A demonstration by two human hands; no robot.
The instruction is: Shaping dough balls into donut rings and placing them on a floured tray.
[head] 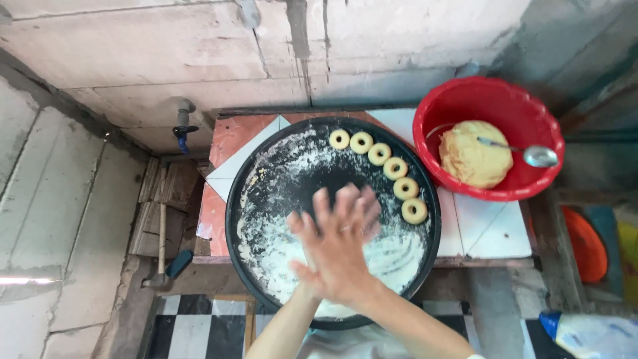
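Note:
My right hand [335, 256] and my left hand [364, 207] are pressed palm to palm above a round black tray [229, 219] dusted with white flour. Both are blurred, fingers spread, the right one on top. Anything between the palms is hidden. Several ring-shaped dough pieces [379, 153] lie in an arc along the tray's far right edge, a little beyond my fingertips. To the right stands a red bowl [465, 93] holding a lump of yellowish dough [468, 159] and a metal spoon [538, 156].
Tray and bowl rest on a small tiled table [492, 233] against a concrete wall. A tap [183, 123] juts from the wall at left, and a hammer [159, 246] lies on wooden boards below it. An orange lid [585, 242] and a plastic bag [591, 332] sit at right.

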